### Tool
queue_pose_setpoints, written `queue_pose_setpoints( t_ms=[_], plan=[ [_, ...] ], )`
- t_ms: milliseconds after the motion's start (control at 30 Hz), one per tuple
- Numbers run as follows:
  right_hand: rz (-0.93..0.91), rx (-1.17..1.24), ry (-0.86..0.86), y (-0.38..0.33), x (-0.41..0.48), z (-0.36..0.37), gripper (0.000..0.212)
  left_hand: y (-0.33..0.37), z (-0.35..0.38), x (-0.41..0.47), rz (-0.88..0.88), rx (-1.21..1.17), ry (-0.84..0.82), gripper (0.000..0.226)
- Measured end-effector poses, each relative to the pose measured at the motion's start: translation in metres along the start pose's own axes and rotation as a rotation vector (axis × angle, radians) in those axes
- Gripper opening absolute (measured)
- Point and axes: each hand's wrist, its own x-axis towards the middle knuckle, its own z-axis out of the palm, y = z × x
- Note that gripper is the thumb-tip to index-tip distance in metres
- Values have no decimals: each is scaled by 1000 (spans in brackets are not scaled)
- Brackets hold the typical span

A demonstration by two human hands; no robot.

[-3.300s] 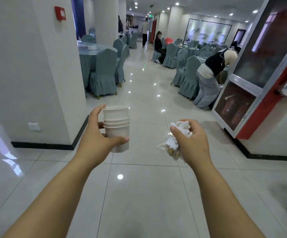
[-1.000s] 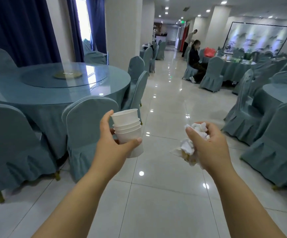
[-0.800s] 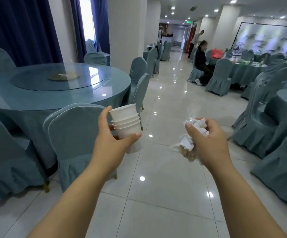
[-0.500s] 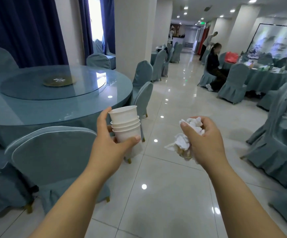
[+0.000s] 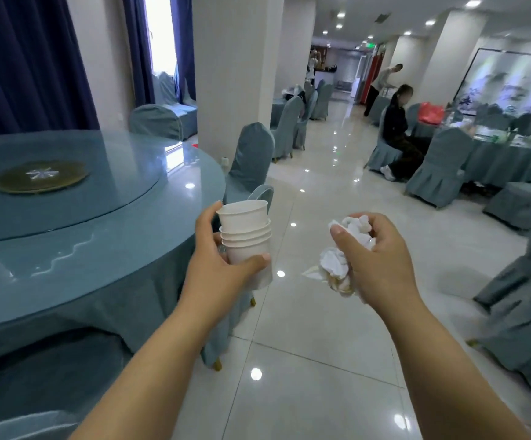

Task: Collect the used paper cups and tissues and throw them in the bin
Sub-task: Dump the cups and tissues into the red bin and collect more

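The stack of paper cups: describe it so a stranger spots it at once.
Start at the big round blue table on the left. Just past its right edge, the left hand grips the stack of paper cups, white, nested, mouths up. Smooth stepped rims set it apart from the crumpled tissues in the right hand.

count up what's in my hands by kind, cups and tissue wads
white paper cups: 4, nested in one stack, held by the left hand
crumpled tissue wad: 1, gripped by the right hand; the separate sheets cannot be told apart
total: 5
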Motion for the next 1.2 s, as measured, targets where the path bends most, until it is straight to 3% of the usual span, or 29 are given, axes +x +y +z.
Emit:
queue_pose_setpoints(
  t_ms=[167,567,1200],
  plan=[
    [45,-6,60,46,107,4,22,-22,55,110,-13,-8,-82,92],
    [22,-22,98,175,420,11,22,-85,224,399,23,31,-69,90],
    [4,-85,-81,308,878,134,19,-200,359,841,-46,-2,59,92]
  ],
)
